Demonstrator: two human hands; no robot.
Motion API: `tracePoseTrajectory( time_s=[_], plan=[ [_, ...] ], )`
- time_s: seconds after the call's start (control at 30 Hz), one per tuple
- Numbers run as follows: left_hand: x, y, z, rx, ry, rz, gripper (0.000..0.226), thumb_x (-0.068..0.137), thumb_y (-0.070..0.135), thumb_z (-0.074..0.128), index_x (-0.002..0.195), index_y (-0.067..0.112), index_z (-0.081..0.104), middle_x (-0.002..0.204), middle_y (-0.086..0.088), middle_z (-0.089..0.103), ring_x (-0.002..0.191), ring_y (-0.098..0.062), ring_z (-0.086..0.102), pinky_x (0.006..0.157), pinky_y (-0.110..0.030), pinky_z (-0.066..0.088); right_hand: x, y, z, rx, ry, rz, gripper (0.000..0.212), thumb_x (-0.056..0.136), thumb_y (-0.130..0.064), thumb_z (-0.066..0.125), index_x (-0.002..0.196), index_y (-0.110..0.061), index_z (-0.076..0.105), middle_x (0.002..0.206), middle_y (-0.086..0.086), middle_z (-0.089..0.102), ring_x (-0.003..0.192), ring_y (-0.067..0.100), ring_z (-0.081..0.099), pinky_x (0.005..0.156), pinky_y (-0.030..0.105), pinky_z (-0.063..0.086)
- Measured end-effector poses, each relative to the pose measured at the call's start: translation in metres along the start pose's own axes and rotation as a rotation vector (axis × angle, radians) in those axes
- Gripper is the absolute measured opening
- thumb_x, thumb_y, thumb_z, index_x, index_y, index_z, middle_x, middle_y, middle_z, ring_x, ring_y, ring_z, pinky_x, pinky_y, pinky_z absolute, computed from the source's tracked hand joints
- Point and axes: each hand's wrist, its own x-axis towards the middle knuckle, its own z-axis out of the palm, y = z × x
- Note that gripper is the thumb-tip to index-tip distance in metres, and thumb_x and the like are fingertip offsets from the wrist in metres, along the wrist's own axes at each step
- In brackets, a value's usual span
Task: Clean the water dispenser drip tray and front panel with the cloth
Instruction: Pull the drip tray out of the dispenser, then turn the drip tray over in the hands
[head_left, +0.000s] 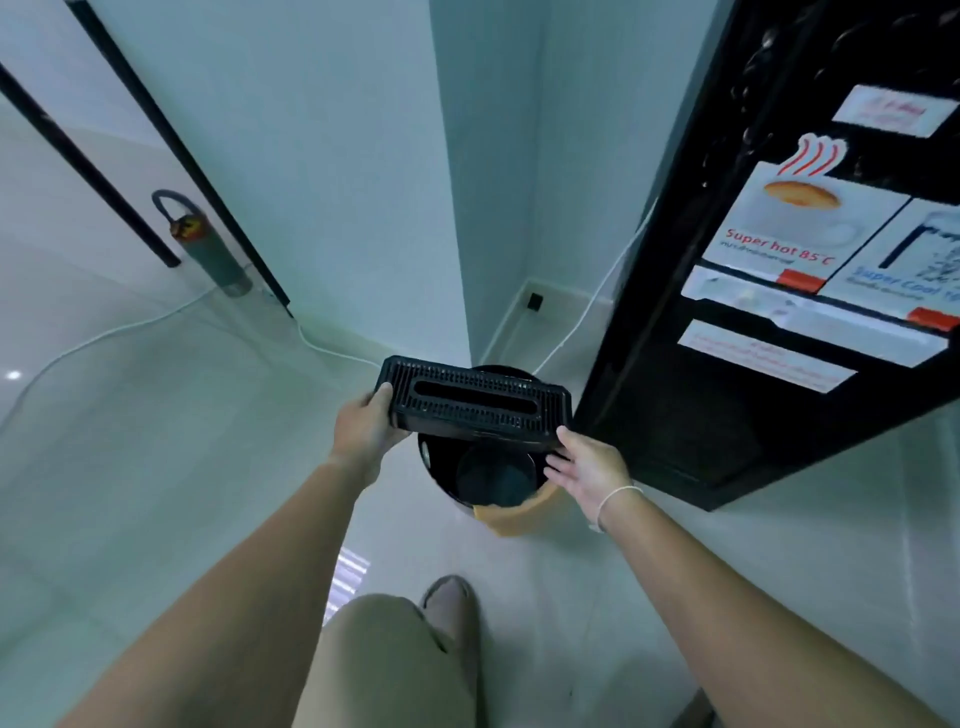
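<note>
I hold the black slotted drip tray (475, 404) out of the dispenser, tilted over a bin. My left hand (366, 428) grips the tray's left end, thumb on top. My right hand (584, 465) is at the tray's right lower corner with its fingers spread and fairly straight, touching the tray's edge. The black water dispenser (737, 322) stands at the right, its front panel covered with hot and cold labels. No cloth is in view.
A black waste bin (485, 475) with a yellowish liner stands on the floor directly under the tray, in the wall corner. A white cable (587, 312) runs along the skirting. A fire extinguisher (208, 244) stands at the left by a glass door frame. My foot shows below.
</note>
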Motion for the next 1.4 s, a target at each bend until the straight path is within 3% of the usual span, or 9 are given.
tracePoseTrajectory(
  time_s=[0.17,0.37,0.6,0.73,0.83,0.97,1.13,1.3,1.4],
  plan=[
    [0.018,-0.012,0.003,0.078,0.068,0.054,0.020,0.096,0.015,0.047,0.114,0.011,0.055,0.093,-0.006,0.062,0.077,-0.014,0.059,0.068,-0.027,0.053,0.019,0.011,0.006,-0.160,0.053,-0.017,0.044,0.092,-0.010,0.054,0.133,0.001,0.044,0.132,0.021,0.051,0.119,0.034,0.052,0.091,0.036,0.046],
    [0.023,-0.032,0.025,0.237,-0.019,0.069,0.059,0.087,0.014,0.061,0.140,0.012,0.035,0.106,-0.009,0.062,0.096,-0.026,0.062,0.095,-0.045,0.050,0.026,0.015,0.018,-0.412,-0.039,-0.130,0.038,0.092,-0.011,0.051,0.130,-0.007,0.052,0.128,0.010,0.057,0.107,0.017,0.054,0.092,0.030,0.047],
    [0.025,-0.047,0.041,0.649,-0.241,0.184,0.075,0.071,0.026,0.066,0.140,0.023,0.039,0.114,-0.012,0.057,0.101,-0.030,0.062,0.095,-0.041,0.050,0.037,0.017,0.048,-0.330,-0.162,0.016,0.038,0.095,-0.022,0.048,0.131,-0.012,0.050,0.134,0.008,0.051,0.125,0.025,0.045,0.094,0.036,0.045],
    [0.027,-0.056,0.039,0.784,-0.306,0.210,0.071,0.083,0.018,0.064,0.145,0.028,0.030,0.111,-0.004,0.037,0.106,-0.025,0.051,0.101,-0.031,0.040,0.047,0.017,0.048,-0.304,-0.177,0.085,0.044,0.097,-0.025,0.044,0.137,-0.009,0.041,0.139,0.015,0.047,0.132,0.028,0.039,0.103,0.042,0.040],
    [0.026,-0.061,0.038,0.879,-0.369,0.243,0.073,0.084,0.019,0.064,0.146,0.033,0.027,0.112,-0.002,0.034,0.099,-0.016,0.043,0.089,-0.019,0.033,0.051,0.019,0.047,-0.341,-0.192,0.169,0.047,0.096,-0.033,0.043,0.140,-0.015,0.037,0.143,0.016,0.042,0.134,0.031,0.037,0.105,0.044,0.035],
    [0.027,-0.066,0.038,0.879,-0.379,0.231,0.073,0.084,0.021,0.065,0.145,0.033,0.028,0.110,-0.003,0.034,0.095,-0.014,0.042,0.083,-0.017,0.033,0.053,0.024,0.049,-0.353,-0.232,0.326,0.054,0.094,-0.044,0.042,0.142,-0.023,0.031,0.146,0.017,0.037,0.134,0.034,0.036,0.108,0.044,0.031],
    [0.028,-0.066,0.038,0.884,-0.413,0.242,0.073,0.080,0.023,0.069,0.141,0.028,0.031,0.117,-0.001,0.032,0.104,-0.016,0.043,0.085,-0.020,0.036,0.059,0.026,0.050,-0.215,-0.238,0.275,0.042,0.095,-0.035,0.045,0.134,-0.021,0.042,0.138,0.011,0.049,0.129,0.027,0.041,0.108,0.045,0.029],
    [0.034,-0.062,0.035,0.984,-0.569,0.285,0.088,0.069,0.022,0.080,0.141,0.025,0.028,0.143,0.002,0.025,0.123,-0.014,0.037,0.097,-0.020,0.034,0.061,0.028,0.043,-0.203,-0.269,0.229,0.037,0.092,-0.034,0.051,0.126,-0.021,0.050,0.127,0.011,0.058,0.115,0.024,0.053,0.102,0.042,0.041],
    [0.035,-0.060,0.037,1.048,-0.627,0.313,0.094,0.067,0.020,0.081,0.142,0.027,0.025,0.142,0.004,0.031,0.124,-0.016,0.040,0.097,-0.020,0.034,0.061,0.029,0.042,-0.188,-0.306,0.187,0.037,0.090,-0.027,0.056,0.126,-0.023,0.050,0.125,0.011,0.059,0.115,0.025,0.056,0.092,0.042,0.049]
  ],
)
